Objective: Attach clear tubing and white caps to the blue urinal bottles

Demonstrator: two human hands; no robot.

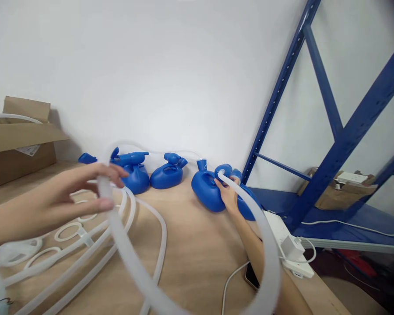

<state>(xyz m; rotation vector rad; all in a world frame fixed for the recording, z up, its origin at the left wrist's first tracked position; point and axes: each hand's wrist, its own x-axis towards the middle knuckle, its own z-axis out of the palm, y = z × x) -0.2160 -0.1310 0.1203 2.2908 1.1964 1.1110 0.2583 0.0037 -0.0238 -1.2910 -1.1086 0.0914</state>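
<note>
My left hand [85, 192] pinches a translucent white tube [131, 253] between thumb and fingers. The tube loops down toward the camera, blurred in part, then rises on the right to a round blue cap [223, 169]. Just under that cap, my right hand [229, 192] is closed around the upper part of a blue plastic bottle [248, 203]; the fingertips are partly hidden. Immediately left of it sits another blue bottle [208, 192] with an upright blue spout. Farther left stand a blue bottle [166, 176] and one more blue bottle [136, 178], against the wall.
Several white tubes and white rings [68, 232] lie on the wooden table [190, 245] at left. A cardboard box [22, 148] stands back left. On the right are a power strip [292, 251], a dark phone [251, 276] under my forearm, and a blue metal rack [357, 127].
</note>
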